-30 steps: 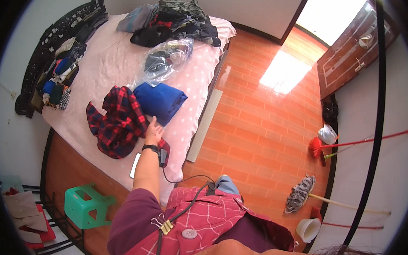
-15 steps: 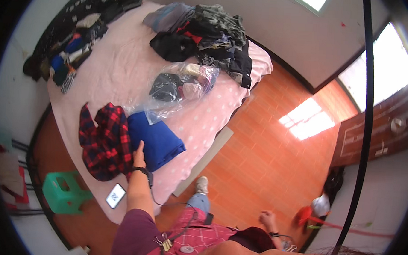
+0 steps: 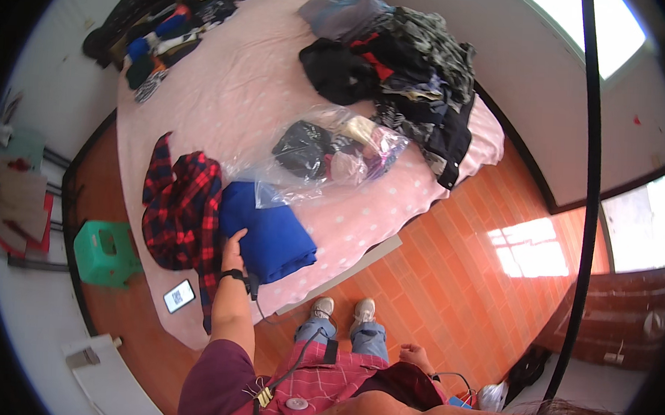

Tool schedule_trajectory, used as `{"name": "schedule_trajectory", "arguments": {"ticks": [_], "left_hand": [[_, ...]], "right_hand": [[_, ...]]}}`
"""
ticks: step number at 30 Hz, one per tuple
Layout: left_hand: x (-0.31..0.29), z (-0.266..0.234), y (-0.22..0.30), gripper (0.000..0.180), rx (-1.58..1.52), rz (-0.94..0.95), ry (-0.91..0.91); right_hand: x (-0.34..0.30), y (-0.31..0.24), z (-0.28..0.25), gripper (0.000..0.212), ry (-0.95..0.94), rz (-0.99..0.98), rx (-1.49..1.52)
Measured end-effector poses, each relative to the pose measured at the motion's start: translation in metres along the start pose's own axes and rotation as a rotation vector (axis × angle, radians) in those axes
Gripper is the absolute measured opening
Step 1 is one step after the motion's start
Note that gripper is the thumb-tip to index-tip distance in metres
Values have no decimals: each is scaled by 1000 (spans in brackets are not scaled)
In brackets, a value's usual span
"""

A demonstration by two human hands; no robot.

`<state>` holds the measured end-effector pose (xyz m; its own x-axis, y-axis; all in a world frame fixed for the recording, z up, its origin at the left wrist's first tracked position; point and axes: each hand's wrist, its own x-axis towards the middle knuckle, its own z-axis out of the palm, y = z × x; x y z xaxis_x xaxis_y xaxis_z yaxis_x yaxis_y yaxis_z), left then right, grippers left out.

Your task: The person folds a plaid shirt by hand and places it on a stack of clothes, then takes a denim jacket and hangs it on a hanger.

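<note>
My left hand [image 3: 234, 253] reaches over the bed to the near left edge of a folded blue cloth [image 3: 271, 238]. Its thumb shows, while the other fingers are mostly hidden, so I cannot tell whether it grips. Just left of it lies a crumpled red and dark blue plaid shirt [image 3: 185, 218], one strip of which trails down beside my forearm. My right hand [image 3: 415, 355] hangs low by my side, loosely curled, with nothing visible in it. Beyond the blue cloth, a clear plastic bag [image 3: 305, 157] holds dark, pink and cream items and partly overlaps the cloth.
A pile of dark and patterned clothes [image 3: 400, 61] covers the bed's far right; small garments [image 3: 168, 37] lie far left. On the pink sheet [image 3: 227, 74] a phone [image 3: 180, 296] rests near the edge. A green stool [image 3: 104, 252] stands left. A black strap [image 3: 589, 183] crosses the right side.
My view has turned, shifting the bed to the right in the picture. Both my feet now show side by side. The left hand stays at the blue cloth's edge; the plaid strip now shows below my wrist.
</note>
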<state>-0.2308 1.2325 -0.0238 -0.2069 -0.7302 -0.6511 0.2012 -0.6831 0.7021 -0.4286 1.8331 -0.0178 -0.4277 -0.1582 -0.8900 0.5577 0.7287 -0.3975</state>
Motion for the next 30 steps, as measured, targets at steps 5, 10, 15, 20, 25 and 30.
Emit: {"name": "schedule_trajectory", "arguments": {"ticks": [5, 10, 15, 20, 25, 30], "left_hand": [[-64, 44, -7, 45, -116, -134, -52], [-179, 54, -34, 47, -69, -54, -63], [-270, 40, -44, 47, -215, -49, -42], [-329, 4, -13, 46, -277, 159, -47], [-389, -71, 15, 52, -447, 462, -3], [-459, -199, 12, 51, -534, 615, 236]], "right_hand": [[49, -62, -42, 28, -33, -105, -108], [81, -102, -72, 28, -102, -171, -223], [112, -130, -80, 26, -156, -310, -211], [115, -142, -53, 19, -79, -295, -511], [109, -144, 13, 19, -260, -397, -656], [104, -125, 117, 19, -403, -812, -1267]]}}
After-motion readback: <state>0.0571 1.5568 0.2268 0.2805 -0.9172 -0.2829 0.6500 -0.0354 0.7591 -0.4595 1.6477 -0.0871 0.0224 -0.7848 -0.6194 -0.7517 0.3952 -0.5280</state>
